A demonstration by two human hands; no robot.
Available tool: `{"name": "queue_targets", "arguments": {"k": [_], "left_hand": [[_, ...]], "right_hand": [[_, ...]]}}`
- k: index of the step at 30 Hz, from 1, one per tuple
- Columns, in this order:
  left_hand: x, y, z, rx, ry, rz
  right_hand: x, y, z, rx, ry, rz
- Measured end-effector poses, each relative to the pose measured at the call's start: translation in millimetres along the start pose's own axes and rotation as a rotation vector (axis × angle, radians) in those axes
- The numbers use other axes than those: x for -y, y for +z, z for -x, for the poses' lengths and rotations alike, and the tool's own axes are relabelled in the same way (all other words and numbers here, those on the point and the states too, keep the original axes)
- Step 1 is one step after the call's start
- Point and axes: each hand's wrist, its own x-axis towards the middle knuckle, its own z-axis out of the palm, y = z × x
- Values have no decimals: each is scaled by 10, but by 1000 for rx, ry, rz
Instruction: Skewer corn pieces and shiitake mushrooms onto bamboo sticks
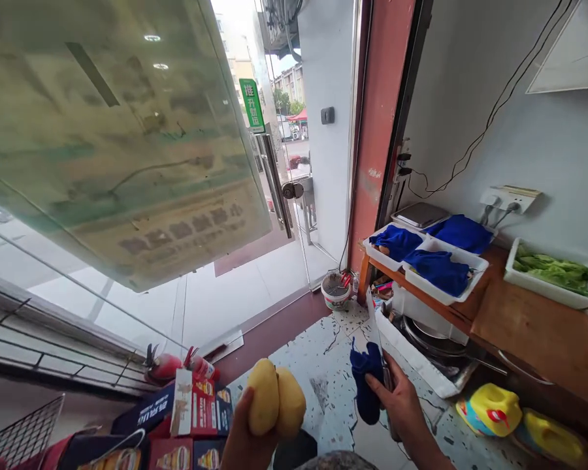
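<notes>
Low in the middle of the head view, my left hand (245, 438) is closed around two smooth yellow potatoes (263, 397), held side by side above the floor. To their right, my right hand (406, 401) grips a bunched dark-blue cloth (367, 385) together with a knife (375, 320). The knife's blade points up and away from me, and its metal handle runs under my fingers. My thumb presses on the cloth. A gap separates the potatoes from the cloth and knife.
On the right, a wooden table (514, 326) bears white trays (453, 297) with blue cloths and a tray of lettuce (558, 269). Under it lie pans (428, 339) and yellow shoes (490, 408). Boxes (196, 405) and fire extinguishers (164, 365) stand left. Ahead are a bucket (336, 297) and glass door (200, 196).
</notes>
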Motion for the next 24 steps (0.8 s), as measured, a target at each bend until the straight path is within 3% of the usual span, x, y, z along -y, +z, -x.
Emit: {"name": "queue_targets", "arguments": {"k": [6, 9, 15, 20, 24], "left_hand": [[-1195, 199, -1221, 217, -208, -110], [-1625, 425, -1777, 260, -285, -158], [-2078, 1068, -2763, 283, -315, -274], [-2401, 1602, -3302, 260, -311, -359], [-2573, 2067, -3694, 304, -350, -450]], "right_hand": [[9, 1109, -585, -172, 24, -33], [113, 1524, -820, -225, 1, -58], [238, 2004, -1648, -360, -84, -136], [453, 2354, -2439, -340, -139, -175], [676, 2608, -2822, -351, -181, -205]]}}
